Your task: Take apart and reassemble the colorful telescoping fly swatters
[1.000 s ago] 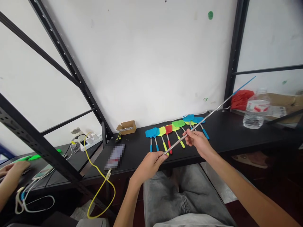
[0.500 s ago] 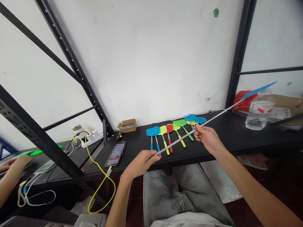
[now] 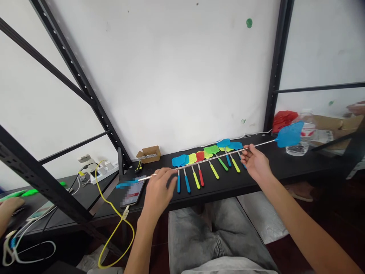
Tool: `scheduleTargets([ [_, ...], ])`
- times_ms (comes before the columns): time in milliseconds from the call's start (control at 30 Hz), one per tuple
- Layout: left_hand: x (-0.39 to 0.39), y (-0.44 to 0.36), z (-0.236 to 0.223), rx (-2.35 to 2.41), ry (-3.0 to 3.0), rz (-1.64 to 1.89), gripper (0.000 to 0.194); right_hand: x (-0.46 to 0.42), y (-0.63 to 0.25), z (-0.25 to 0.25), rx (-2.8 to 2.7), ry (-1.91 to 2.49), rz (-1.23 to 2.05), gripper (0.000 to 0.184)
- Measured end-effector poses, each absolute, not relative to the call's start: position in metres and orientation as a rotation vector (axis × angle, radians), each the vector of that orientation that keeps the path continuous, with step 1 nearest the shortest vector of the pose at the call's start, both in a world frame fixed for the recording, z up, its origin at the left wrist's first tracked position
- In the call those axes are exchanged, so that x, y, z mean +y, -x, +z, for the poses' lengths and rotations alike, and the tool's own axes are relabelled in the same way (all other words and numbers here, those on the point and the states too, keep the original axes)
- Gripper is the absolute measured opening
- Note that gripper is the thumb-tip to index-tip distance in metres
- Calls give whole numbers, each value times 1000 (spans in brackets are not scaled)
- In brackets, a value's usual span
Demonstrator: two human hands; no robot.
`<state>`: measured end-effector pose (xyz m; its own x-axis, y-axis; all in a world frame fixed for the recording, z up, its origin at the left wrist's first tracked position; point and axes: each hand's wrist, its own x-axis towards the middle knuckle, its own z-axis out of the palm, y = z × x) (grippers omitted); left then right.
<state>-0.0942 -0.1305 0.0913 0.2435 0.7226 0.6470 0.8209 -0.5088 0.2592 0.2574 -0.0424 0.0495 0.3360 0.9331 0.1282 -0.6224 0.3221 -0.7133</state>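
Both hands hold a long blue fly swatter [image 3: 290,134] stretched across in front of me, its thin metal rod extended. My left hand [image 3: 160,186] is closed around the rod near the blue grip at the left. My right hand [image 3: 255,161] pinches the rod nearer the head, which points right and shows its flat side. Behind the rod, several shorter fly swatters lie in a row on the black table, among them a red fly swatter [image 3: 201,178], a green fly swatter [image 3: 211,149] and a blue fly swatter [image 3: 179,161].
A phone [image 3: 134,194] on a yellow cable [image 3: 110,201] lies left, by a small open cardboard box [image 3: 148,154]. A water bottle [image 3: 298,150] and a red bag [image 3: 283,121] stand right. Black rack posts [image 3: 275,72] flank the table. Another person's hand [image 3: 10,209] is at far left.
The swatter has swung closer to level, its head coming down and left and turning its flat side to view. My left hand has moved up and left; the blue grip now shows.
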Motion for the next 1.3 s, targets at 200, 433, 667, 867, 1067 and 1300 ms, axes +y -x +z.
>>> scheduleTargets([
  [200,-125,67,74,-1684,2839,-1514,34,-46,-248,51,-636,586,1111,30],
  [433,-100,95,64,-1730,2345,-2736,39,-55,-225,52,-669,526,1243,27],
  [667,-101,109,71,-1872,2422,-2683,30,-50,-229,48,-655,497,1129,30],
  [867,-110,117,79,-1868,2845,-2207,32,-49,-236,48,-616,472,1095,29],
  [1067,-120,126,85,-1758,3180,-1865,38,-49,-231,47,-652,491,1091,32],
  [1300,-114,134,84,-1697,2763,-2412,55,-51,-228,48,-701,487,1158,29],
])
